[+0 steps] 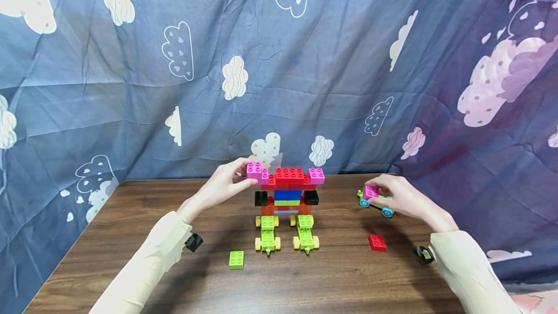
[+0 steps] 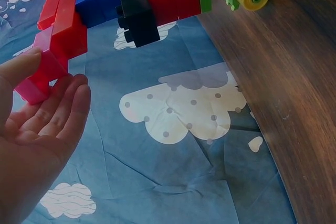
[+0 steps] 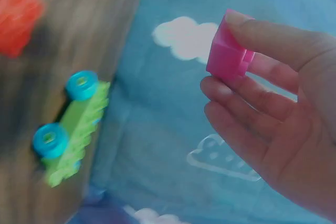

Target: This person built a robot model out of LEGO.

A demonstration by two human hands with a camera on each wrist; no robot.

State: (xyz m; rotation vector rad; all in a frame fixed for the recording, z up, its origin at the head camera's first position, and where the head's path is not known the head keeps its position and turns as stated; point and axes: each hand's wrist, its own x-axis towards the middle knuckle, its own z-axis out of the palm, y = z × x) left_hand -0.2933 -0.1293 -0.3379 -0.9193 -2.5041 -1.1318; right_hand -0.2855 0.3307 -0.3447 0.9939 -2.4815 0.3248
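My left hand (image 1: pixel 221 182) pinches a pink toy brick (image 2: pixel 32 88) at the left arm of a figure built of toy bricks. That brick touches another pink brick (image 1: pixel 265 175) joined to the figure's red bricks (image 1: pixel 289 176). Blue bricks (image 1: pixel 287 195), black bricks (image 1: pixel 261 198) and two lime wheeled bases (image 1: pixel 268 234) make up the lower parts. My right hand (image 1: pixel 398 195) holds a separate pink brick (image 3: pixel 223 59) between thumb and fingers. In the right wrist view, that brick is apart from a lime car base (image 3: pixel 79 127) with blue wheels.
A lime brick (image 1: pixel 237 259) lies in front of the figure, to its left. A red brick (image 1: pixel 377 242) lies on the wooden table (image 1: pixel 331 280) near my right forearm. Behind the table hangs a blue cloth (image 1: pixel 287 86) with white clouds.
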